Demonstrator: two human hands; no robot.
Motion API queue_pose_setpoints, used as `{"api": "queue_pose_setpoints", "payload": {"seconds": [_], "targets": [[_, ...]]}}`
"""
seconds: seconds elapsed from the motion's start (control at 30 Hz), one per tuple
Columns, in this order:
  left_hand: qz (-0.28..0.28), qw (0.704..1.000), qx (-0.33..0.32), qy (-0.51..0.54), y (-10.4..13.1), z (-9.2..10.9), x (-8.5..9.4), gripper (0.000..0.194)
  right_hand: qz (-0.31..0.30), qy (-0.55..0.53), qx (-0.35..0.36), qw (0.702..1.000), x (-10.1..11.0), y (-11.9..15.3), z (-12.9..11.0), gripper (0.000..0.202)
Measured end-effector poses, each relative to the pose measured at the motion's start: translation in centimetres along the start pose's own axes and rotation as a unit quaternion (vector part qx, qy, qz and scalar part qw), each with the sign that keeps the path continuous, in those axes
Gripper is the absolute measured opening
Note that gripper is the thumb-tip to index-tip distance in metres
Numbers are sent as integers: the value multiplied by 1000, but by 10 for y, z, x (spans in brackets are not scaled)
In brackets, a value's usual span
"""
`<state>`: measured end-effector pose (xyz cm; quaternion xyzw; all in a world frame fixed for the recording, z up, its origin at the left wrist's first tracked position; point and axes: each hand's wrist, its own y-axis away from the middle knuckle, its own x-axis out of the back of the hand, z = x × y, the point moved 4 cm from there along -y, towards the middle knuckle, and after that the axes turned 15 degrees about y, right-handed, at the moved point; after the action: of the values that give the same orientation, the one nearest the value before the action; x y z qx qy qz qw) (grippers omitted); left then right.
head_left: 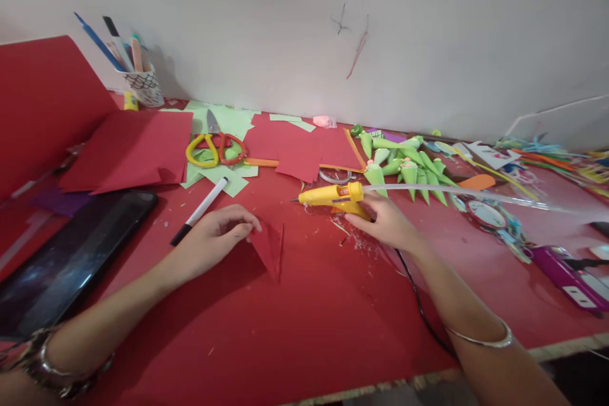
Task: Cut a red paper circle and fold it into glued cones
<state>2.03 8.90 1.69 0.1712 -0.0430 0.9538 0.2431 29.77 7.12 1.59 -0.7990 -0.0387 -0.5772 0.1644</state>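
Between the fingers of my left hand (223, 235) is a folded piece of red paper (269, 250), its pointed end turned down toward the table. My right hand (385, 219) is closed around the handle of a yellow glue gun (330, 195). The gun's nozzle points left, toward the paper but apart from it. A long clear glue stick (457, 190) sticks out of its back, and a black cord (421, 304) runs down from it. Just behind my left hand lies a white marker (202, 206) with a black cap.
Scissors (216, 149) lie on green paper scraps at the back. Red sheets (137, 146) and a dark tablet-like device (71, 260) are at left. Several green paper cones (404, 162) stand behind the gun. A purple power strip (571, 276) sits at right; a pen cup (145, 85) is back left.
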Motion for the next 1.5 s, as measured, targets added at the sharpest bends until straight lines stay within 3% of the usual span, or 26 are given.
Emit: {"api": "queue_pose_setpoints", "payload": {"seconds": [0.23,0.4,0.63,0.83,1.03,1.23,1.4,1.5], "targets": [[-46,999,-20,-6,2,-6,-4,29,51,10,-14,999,8,-1,2,41],[-48,993,-74,-79,2,-9,-8,21,56,39,-4,998,11,0,3,38],[-34,988,-103,-111,7,0,-8,15,62,87,-18,994,16,3,11,56],[-63,983,-88,-145,7,-5,-14,22,32,206,-41,977,31,6,7,48],[-12,973,-122,-198,5,-4,-13,22,-58,283,-12,957,41,11,-14,49],[5,964,-132,-229,4,-5,-14,22,-139,211,84,964,32,21,-42,44],[18,958,-135,-253,3,-5,-15,19,-97,146,195,965,16,24,-75,27],[28,956,-129,-261,2,-6,-15,17,-82,132,250,956,5,24,-89,32]]}}
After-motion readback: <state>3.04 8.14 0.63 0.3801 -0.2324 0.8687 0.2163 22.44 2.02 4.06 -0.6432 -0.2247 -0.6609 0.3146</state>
